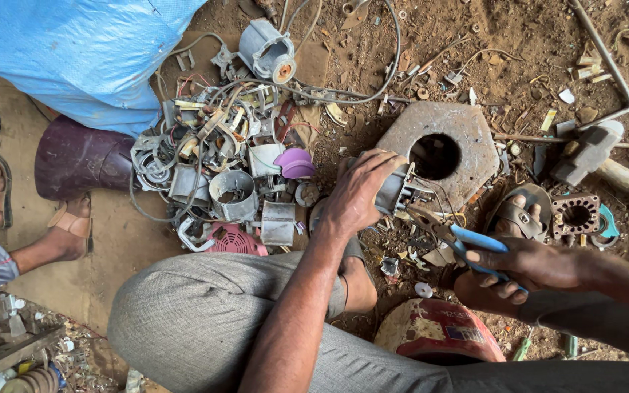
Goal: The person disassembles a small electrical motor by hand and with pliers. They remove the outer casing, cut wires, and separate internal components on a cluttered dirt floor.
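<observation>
My left hand grips a grey metal motor housing with loose wires, held against the dirt ground beside a hexagonal stone block with a round hole. My right hand is closed on the blue handles of a pair of pliers. The plier jaws point up and left and touch the wires at the housing's lower right. My grey-trousered knee fills the lower middle.
A heap of scrap motor parts, wires and casings lies left of the housing. A blue sack and a dark purple pot sit upper left. Another person's sandalled feet stand at far left. A hammer and a red can lie right.
</observation>
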